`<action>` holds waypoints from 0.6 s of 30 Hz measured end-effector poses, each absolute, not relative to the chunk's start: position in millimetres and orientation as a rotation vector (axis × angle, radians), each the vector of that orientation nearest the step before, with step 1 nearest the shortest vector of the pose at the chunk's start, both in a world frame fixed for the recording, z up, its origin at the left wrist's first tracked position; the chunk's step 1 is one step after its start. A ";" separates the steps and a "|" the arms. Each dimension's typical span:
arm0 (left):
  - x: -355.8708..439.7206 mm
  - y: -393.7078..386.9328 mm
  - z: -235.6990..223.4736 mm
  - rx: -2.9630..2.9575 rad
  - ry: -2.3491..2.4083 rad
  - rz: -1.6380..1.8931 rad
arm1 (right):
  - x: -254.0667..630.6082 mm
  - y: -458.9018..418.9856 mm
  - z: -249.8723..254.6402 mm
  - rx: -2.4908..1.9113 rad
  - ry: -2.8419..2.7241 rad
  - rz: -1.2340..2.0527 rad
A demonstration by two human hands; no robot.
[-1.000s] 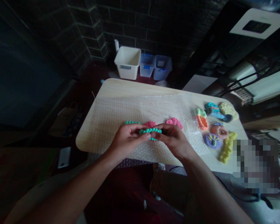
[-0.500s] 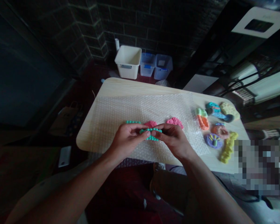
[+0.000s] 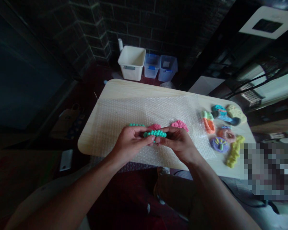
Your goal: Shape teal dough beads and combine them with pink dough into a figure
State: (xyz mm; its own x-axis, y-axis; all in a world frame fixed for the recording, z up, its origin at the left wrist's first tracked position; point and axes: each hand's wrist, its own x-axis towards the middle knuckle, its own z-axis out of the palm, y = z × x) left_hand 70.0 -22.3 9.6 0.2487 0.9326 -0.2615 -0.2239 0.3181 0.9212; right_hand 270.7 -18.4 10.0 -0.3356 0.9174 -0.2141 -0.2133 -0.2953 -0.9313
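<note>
Both my hands meet over the near middle of a light wooden table. My left hand and my right hand pinch the two ends of a bumpy teal clay strip, held just above a sheet of bubble wrap. Behind the strip lie a red-pink clay lump and a pink clay lump. Another short teal beaded strip lies on the wrap just beyond my left fingers.
Several coloured clay shapes sit at the table's right end: orange, blue, purple, yellow. A white bin and two clear boxes stand on the floor beyond. A blurred patch covers the right edge.
The teal strip has been turned and pressed between my fingertips; its lower row of beads no longer shows. My hands stay in the same place.
</note>
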 end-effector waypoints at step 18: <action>57.4 -29.3 10.6 0.812 1.038 0.923 | 265.2 -22.7 10.4 -0.963 -1.119 1.746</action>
